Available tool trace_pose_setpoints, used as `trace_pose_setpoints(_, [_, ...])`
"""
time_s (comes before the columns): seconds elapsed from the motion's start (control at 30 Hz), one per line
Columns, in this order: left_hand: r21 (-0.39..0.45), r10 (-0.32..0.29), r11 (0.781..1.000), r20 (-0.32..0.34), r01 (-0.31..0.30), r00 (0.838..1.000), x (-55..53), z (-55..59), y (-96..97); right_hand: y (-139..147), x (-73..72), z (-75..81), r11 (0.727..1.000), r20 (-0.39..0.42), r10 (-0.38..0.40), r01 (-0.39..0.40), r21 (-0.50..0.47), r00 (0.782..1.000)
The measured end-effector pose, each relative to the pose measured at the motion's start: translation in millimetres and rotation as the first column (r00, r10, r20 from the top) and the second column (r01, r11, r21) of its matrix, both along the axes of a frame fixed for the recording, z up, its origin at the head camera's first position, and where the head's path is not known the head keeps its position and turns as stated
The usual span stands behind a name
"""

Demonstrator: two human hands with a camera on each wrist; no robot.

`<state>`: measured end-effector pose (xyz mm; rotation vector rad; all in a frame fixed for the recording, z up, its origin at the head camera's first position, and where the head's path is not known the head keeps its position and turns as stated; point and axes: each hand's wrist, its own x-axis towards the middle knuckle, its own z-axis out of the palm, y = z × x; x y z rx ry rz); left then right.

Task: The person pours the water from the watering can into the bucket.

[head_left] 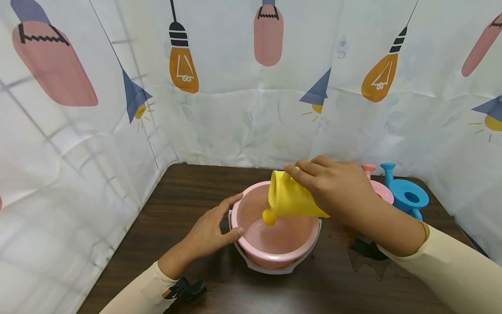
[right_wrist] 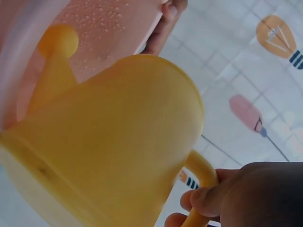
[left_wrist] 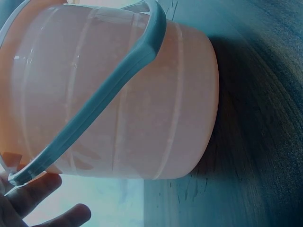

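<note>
A pink bucket [head_left: 274, 256] with a pale carrying handle [head_left: 270, 271] stands upright on the dark table. Droplets cling to its inner wall [right_wrist: 97, 19]. My left hand [head_left: 209, 231] rests at the bucket's left rim, thumb and fingers spread; some of its fingers [left_wrist: 42, 189] show beside the handle's end in the left wrist view. Over the bucket's mouth, a yellow watering can [head_left: 294, 198] lies tipped on its side, its round-ended spout [head_left: 269, 216] pointing down into the bucket. My right hand [head_left: 339, 187] grips the can's handle [right_wrist: 202, 168]. No stream of water can be made out.
Behind my right forearm stand a blue watering can [head_left: 409, 195] and a partly hidden pink watering can [head_left: 381, 191]. Water [head_left: 368, 268] lies on the table [head_left: 188, 196] at right, by a dark object [head_left: 366, 247]. A printed curtain [head_left: 235, 122] encloses the table's back and sides.
</note>
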<state>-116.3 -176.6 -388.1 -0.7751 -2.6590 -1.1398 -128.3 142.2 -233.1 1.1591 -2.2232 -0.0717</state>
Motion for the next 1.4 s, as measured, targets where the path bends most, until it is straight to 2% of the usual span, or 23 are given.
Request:
trace_pose_setpoints(0.33, [0.005,-0.005,1.0,0.001,0.005,1.0,0.8,-1.2,0.1,-11,5.2,1.0,0.995,0.025,0.002,-0.005,0.099,1.0])
trace_pose_setpoints(0.7, [0.003,0.0,1.0,0.0,0.0,1.0,1.4,-2.3,0.7,-15,5.1,-1.8,0.992,-0.022,0.022,-0.019,0.121,1.0])
trace_pose_setpoints(0.87, [0.003,0.001,1.0,0.005,-0.001,1.0,1.7,-2.4,0.9,-11,6.9,-0.3,0.993,0.02,0.002,-0.004,0.116,1.0])
trace_pose_setpoints(1.0, [0.003,-0.001,1.0,0.01,0.001,1.0,1.6,-2.2,1.2,-2,8.6,1.4,0.998,0.055,-0.024,0.02,0.063,0.998])
trace_pose_setpoints(1.17, [0.003,0.001,1.0,0.011,-0.001,1.0,1.2,-1.8,1.2,13,8.3,1.6,0.997,0.049,-0.05,0.053,-0.055,0.998])
trace_pose_setpoints(1.4, [0.002,0.01,1.0,0.014,-0.01,1.0,0.5,-0.3,0.9,37,6.8,-2.0,0.973,0.069,-0.039,0.054,-0.223,0.997])
